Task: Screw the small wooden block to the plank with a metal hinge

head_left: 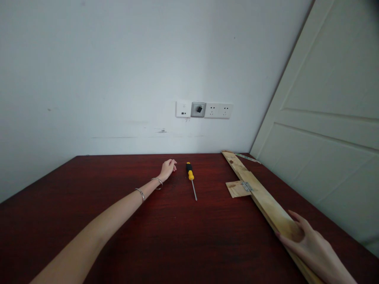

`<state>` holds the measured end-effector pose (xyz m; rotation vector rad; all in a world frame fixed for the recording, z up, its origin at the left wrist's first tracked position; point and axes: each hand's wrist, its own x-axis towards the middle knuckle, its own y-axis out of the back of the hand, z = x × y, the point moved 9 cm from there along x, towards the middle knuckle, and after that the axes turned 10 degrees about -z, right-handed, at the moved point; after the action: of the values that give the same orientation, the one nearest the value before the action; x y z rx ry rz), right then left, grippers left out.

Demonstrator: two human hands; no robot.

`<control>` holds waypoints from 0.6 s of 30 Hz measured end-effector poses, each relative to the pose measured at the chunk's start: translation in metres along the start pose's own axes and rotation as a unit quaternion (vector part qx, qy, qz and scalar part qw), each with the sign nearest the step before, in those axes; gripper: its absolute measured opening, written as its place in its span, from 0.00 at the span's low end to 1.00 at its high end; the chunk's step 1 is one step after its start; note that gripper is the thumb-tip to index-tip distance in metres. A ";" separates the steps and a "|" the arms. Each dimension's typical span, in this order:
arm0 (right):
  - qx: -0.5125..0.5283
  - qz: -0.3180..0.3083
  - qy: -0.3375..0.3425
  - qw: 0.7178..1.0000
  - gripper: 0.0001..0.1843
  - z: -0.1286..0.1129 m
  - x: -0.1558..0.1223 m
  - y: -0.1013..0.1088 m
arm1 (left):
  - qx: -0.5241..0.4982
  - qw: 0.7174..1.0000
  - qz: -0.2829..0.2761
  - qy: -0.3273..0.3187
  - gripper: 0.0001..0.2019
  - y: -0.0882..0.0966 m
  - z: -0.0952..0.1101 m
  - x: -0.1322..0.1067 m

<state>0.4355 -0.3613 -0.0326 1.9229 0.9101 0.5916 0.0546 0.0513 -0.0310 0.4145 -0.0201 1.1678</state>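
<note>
- Two hands are showing in the head view: the left hand (168, 168) is resting loosely curled, holding nothing; the right hand (315, 241) is clasping the near part of a long board (271, 205).
- The screwdriver (190, 172) is lying on the bench (142, 244) just right of the left hand, well apart from the right; its handle is facing the wall (124, 79), its shaft pointing back and slightly right.
- The board is slanting away leftward to the wall, a small wood piece (236, 189) jutting from its left side at a hinge (246, 186).
</note>
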 end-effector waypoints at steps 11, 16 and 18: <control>0.007 -0.020 -0.005 1.000 0.49 0.005 0.002 -0.006 | 0.002 1.000 0.002 -0.004 0.13 -0.001 0.000 0.000; 0.012 -0.031 -0.008 0.999 0.50 0.007 0.003 -0.006 | 0.004 1.000 0.005 0.001 0.13 0.000 -0.001 0.000; 0.009 -0.034 -0.003 0.999 0.51 0.006 0.005 -0.007 | 0.003 1.000 0.005 0.003 0.12 -0.001 0.000 0.000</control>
<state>0.4405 -0.3583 -0.0414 1.9007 0.9759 0.5379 0.0549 0.0508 -0.0317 0.4172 -0.0139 1.1786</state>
